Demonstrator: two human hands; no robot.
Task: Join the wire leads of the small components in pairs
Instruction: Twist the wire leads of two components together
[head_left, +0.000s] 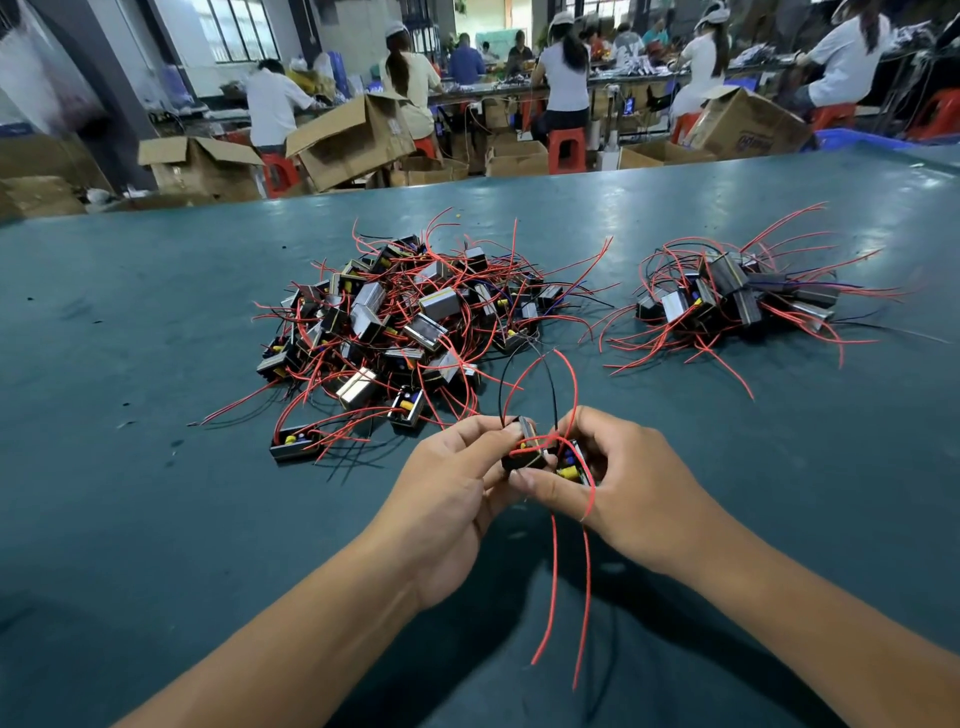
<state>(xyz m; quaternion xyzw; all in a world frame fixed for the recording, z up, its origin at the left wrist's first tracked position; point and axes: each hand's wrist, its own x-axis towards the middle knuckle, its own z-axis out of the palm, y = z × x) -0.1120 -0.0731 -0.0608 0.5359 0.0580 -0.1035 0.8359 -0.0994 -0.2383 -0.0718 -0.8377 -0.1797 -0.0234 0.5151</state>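
A dark teal table (156, 519) stands in a workshop; seated workers (270, 104) and cardboard boxes (353, 140) are at 12 o'clock. At 6 o'clock, the left hand (447, 499) pinches one small component (524, 452) and the right hand (628, 478) grips a second component (571, 467), both touching; their red leads (584, 597) hang toward 6. A large pile (395, 332) lies at 11, a smaller pile (737, 301) at 1, with bare table between.
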